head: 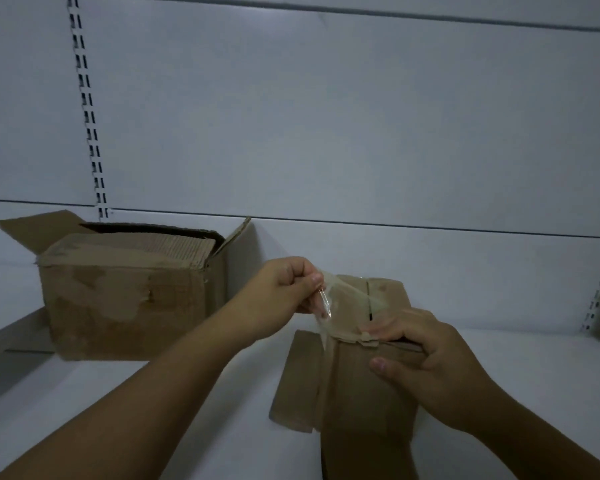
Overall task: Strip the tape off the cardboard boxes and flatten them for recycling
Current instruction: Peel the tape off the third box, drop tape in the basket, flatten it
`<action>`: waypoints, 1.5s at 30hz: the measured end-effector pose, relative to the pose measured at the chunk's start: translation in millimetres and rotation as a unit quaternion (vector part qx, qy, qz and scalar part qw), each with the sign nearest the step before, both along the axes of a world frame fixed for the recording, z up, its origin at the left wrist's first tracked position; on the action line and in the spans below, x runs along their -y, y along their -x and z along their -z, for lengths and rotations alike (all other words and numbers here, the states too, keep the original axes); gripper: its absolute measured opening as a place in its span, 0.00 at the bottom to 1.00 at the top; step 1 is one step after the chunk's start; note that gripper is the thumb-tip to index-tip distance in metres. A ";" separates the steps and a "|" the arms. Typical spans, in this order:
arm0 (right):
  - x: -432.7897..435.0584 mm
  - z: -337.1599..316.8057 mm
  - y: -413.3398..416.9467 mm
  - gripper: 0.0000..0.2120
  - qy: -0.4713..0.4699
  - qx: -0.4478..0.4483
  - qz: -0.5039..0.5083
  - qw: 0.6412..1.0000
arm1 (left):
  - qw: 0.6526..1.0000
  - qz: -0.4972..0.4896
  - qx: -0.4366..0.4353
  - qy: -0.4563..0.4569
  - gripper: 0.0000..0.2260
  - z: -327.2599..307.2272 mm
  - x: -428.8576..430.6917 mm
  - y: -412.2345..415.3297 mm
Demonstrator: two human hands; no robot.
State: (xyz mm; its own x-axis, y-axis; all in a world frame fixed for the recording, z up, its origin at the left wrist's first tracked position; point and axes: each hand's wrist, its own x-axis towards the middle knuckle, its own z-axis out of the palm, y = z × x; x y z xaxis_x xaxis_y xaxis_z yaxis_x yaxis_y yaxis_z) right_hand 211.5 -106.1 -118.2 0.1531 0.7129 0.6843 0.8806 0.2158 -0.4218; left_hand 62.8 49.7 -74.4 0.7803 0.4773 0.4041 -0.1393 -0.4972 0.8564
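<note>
Two hands are meeting at the small cardboard box [354, 393] on the shelf [187, 393]. The left hand [284, 285] is pinching clear tape [329, 306] above it; the right hand [426, 362] is gripping its top edge with curled fingers [392, 329].

Reaches in from the near left with a bare forearm, left hand [290, 285] raised, thumb and curled fingers pinching the tape [326, 311]. Grips the small box [354, 396] with the right hand [433, 365] (lower, nearer), thumb on its near face.
</note>
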 end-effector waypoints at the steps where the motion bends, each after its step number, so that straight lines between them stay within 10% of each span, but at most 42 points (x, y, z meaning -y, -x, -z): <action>1: 1.2 -0.9 -2.2 0.13 0.010 -0.009 -0.009 1.000 | 1.000 0.010 0.001 0.010 0.10 -2.5 -2.9 -1.8; 9: 26.9 -38.9 -15.1 0.15 0.217 -0.022 -0.077 0.973 | 0.977 -0.050 0.095 0.185 0.09 -19.3 -30.8 -15.7; 14: 10.9 -43.1 30.5 0.28 0.227 0.149 0.123 0.954 | 0.951 0.074 0.137 0.267 0.10 -22.3 -20.2 -29.2; 17: 2.9 -32.2 42.5 0.13 0.196 0.158 0.136 0.958 | 0.937 0.145 0.113 0.298 0.21 -27.9 -15.7 -32.3; 24: 35.4 -59.7 -29.5 0.12 0.291 0.242 0.281 0.882 | 0.986 0.020 0.053 0.160 0.23 -37.7 -32.4 -17.9; 29: 10.7 -60.7 -32.6 0.11 0.262 0.231 0.212 0.913 | 0.965 -0.008 -0.193 -0.180 0.31 -3.8 -12.7 -13.9; 35: -13.1 -51.4 -26.7 0.30 0.345 0.131 0.050 0.928 | 0.938 -0.004 -0.143 -0.316 0.25 5.3 0.4 -5.8; 45: -10.9 -52.4 -26.8 0.24 0.322 0.135 0.018 0.937 | 0.877 -0.004 -0.117 -0.466 0.12 -7.5 14.3 -28.3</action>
State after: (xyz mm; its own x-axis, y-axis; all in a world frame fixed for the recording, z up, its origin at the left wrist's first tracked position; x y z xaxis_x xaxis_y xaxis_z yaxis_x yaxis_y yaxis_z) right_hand 238.2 -95.2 -65.8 0.0691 0.9888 0.1324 0.9757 -0.0394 -0.2153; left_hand 91.0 35.4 -66.8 0.8921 0.0309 0.4507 -0.0071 -0.9966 0.0824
